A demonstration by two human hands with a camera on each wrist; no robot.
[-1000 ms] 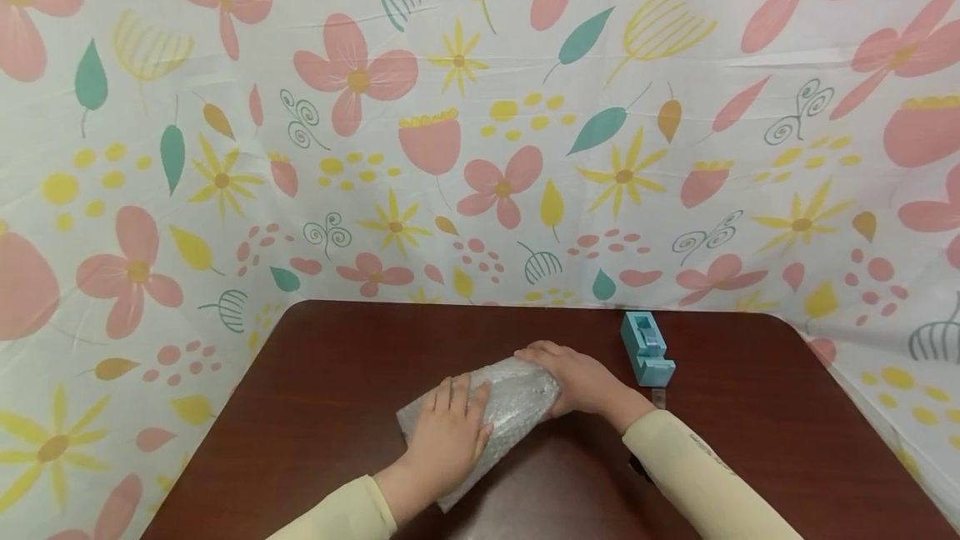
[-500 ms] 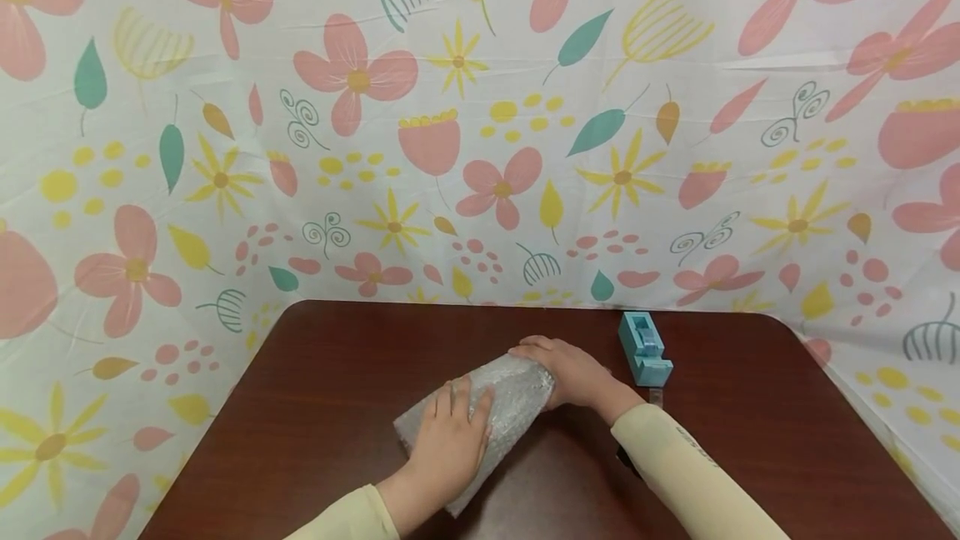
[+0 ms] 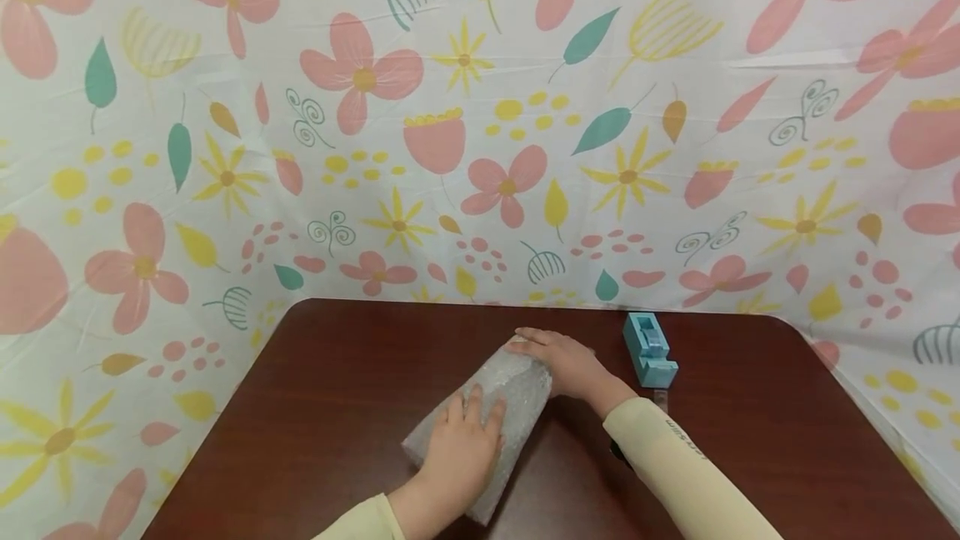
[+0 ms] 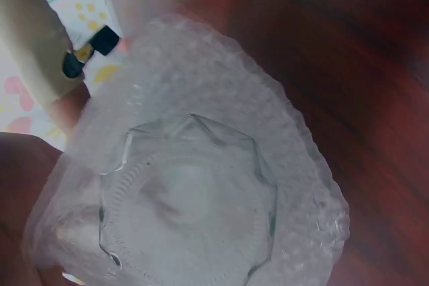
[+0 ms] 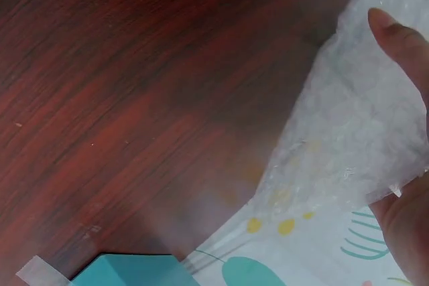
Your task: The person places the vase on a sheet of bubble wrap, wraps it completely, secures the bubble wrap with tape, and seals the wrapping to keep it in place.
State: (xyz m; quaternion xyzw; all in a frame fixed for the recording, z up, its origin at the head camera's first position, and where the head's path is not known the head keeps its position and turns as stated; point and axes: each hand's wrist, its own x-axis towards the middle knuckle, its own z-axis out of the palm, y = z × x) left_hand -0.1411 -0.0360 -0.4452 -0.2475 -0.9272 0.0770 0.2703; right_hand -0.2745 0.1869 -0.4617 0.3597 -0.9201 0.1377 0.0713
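A roll of clear bubble wrap (image 3: pixel 517 386) lies slanted across the middle of the table in the head view. Through its open near end, the left wrist view shows the round, scalloped base of a clear glass vessel (image 4: pixel 188 212). My left hand (image 3: pixel 459 461) rests on top of the wrap near that end, its fingers spread and fairly straight. At the far end my right hand (image 3: pixel 568 365) grips the roll, fingers over the top. The right wrist view shows the right thumb (image 5: pixel 399 38) against the wrap. Most of the glass is hidden inside.
A light blue tape dispenser (image 3: pixel 650 350) stands at the back right of the dark wooden table (image 3: pixel 322 373), with a strip of tape (image 3: pixel 661 401) hanging off its front. A floral cloth (image 3: pixel 375 148) rises behind the table's back edge.
The wrapped roll has turned to a steeper slant, its near end shifting right and toward me. My left hand has moved slightly right with it, and the right hand a little left.
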